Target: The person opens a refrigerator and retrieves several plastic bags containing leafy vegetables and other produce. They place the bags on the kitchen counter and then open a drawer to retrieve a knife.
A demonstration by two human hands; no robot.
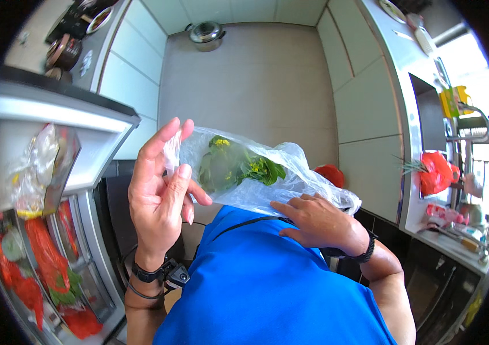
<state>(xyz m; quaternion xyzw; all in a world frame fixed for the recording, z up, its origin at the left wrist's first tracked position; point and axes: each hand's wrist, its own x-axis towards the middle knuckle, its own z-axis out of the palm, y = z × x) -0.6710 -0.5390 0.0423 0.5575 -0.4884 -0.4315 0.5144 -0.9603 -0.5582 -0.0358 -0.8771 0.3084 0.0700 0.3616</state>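
A clear plastic bag (307, 172) hangs across the front of my body. Inside it lie leafy greens with small yellow flowers (256, 167). The gathered left end of the bag sits between the thumb and fingers of my left hand (161, 184), which is raised and upright. Against the bag's lower right part rests my right hand (319, 215), its fingers stretched out along the film. Whether any right fingertip pinches the plastic is hard to see.
At left stands an open fridge (92, 218) holding red plastic bags (49, 253) and vegetables. A lidded pot (206, 35) is on the floor ahead. To the right runs a counter with a sink (425, 109) and a red bag (435, 174). Another red item (330, 175) shows behind the plastic bag.
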